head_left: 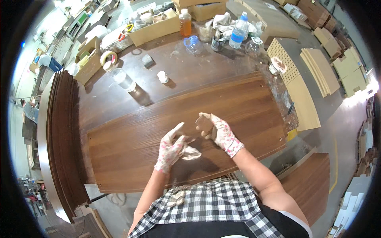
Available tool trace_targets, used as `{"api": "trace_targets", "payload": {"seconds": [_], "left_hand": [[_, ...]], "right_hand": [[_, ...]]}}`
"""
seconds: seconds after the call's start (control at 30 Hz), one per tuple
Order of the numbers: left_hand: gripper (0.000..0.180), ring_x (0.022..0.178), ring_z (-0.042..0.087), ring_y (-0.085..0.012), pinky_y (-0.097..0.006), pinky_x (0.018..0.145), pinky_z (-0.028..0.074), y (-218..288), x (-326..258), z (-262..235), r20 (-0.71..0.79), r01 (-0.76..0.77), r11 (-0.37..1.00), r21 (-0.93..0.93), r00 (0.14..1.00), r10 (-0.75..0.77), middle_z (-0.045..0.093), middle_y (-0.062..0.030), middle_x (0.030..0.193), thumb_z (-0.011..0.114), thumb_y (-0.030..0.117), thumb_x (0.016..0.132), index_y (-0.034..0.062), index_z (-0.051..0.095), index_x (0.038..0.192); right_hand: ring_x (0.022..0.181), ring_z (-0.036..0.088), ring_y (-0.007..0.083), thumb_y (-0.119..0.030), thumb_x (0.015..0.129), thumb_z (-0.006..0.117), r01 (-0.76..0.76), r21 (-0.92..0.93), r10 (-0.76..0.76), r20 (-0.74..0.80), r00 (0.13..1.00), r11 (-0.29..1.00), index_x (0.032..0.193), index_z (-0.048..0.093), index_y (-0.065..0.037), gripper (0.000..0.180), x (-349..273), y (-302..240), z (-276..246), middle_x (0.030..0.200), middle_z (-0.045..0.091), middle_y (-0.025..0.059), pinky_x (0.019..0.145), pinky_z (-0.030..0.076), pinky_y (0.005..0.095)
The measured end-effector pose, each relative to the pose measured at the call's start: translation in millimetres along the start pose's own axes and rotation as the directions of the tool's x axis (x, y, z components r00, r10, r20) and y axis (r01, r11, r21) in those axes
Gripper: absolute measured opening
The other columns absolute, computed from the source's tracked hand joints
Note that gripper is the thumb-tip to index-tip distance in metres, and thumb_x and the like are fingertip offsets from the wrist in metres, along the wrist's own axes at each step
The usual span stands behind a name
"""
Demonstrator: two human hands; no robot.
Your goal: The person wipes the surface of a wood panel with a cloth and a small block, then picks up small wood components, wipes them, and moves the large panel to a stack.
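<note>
I see my left hand (171, 148) in a floral glove clenched on a white rag (192, 153), pressed on the brown wood panel (158, 135) at its near middle. Right hand (216, 129) hovers above the panel, fingers curled, empty as far as I can tell. Behind: cardboard box (156, 27) of odds and ends, orange-liquid bottle (185, 23), clear water bottle (239, 31), empty-looking clear jar (124, 79).
</note>
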State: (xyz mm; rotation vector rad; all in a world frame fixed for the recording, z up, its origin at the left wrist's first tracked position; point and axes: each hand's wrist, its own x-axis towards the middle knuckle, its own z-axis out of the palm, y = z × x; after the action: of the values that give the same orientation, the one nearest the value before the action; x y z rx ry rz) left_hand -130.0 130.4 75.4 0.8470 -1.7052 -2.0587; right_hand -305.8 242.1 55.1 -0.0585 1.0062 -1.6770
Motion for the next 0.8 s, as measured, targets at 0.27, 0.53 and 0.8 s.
{"api": "trace_targets", "payload": {"seconds": [0.27,0.53,0.8], "left_hand": [[0.056,0.083,0.056,-0.0078,-0.023,0.074,0.049,15,25,94,0.145,0.027,1.0,-0.011,0.989,-0.025,0.059,-0.0049,0.109,0.058,-0.001,0.086,0.0051,0.044,0.139],[0.047,0.094,0.06,-0.0112,-0.027,0.083,0.05,-13,46,115,0.327,0.126,0.977,-0.172,0.943,-0.064,0.062,-0.0065,0.109,0.065,-0.001,0.081,-0.0009,0.052,0.126],[0.042,0.092,0.06,-0.0101,-0.025,0.078,0.051,-22,66,134,0.251,0.084,0.946,-0.312,0.968,-0.004,0.062,-0.0052,0.106,0.065,-0.001,0.082,0.0019,0.053,0.122]], "right_hand": [[0.056,0.055,0.0153,-0.042,0.1,0.039,-0.085,-0.136,0.097,0.09,0.991,0.987,0.124,0.057,-0.006,0.046,-28,-42,-57,0.086,0.064,0.0126,0.046,0.043,0.0242],[0.063,0.058,0.0104,-0.041,0.1,0.042,-0.039,-0.276,0.012,-0.1,0.995,0.96,0.119,0.061,-0.009,0.043,-55,-39,-83,0.086,0.066,0.0034,0.055,0.046,0.0252],[0.051,0.05,0.0092,-0.02,0.092,0.059,0.028,-0.306,-0.15,-0.386,0.91,0.952,0.11,0.062,-0.008,0.021,-50,-132,-111,0.08,0.065,0.0124,0.041,0.036,0.0179]]}}
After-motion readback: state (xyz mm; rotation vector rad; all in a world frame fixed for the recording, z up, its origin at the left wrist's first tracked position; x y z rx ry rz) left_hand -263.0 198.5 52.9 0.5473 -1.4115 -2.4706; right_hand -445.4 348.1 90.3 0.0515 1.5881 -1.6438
